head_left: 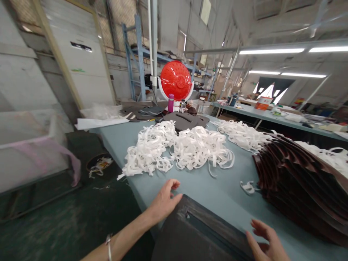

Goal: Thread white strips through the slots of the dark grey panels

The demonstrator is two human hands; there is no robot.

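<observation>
A dark grey fabric panel (176, 235) with a long zipped slot lies at the near edge of the blue-green table, partly cut off by the bottom of the view. At its far left corner is my left hand (165, 200), thumb against the edge and fingers apart and lightly curled. My right hand (268, 241) is by the panel's right end, its thumb close to the edge and its fingers spread; whether it touches is unclear. Beyond the panel lie tangled heaps of white tape strips (195, 148). To the right rises a stack of dark brown sheets (301, 181).
More dark grey pieces (187, 121) lie behind the heaps, near a purple bottle (170, 103) and a red round fan-like device (176, 80). A white bin (29, 159) stands at left. One loose strip (248, 187) lies beside the brown stack. Another table (244, 108) runs behind.
</observation>
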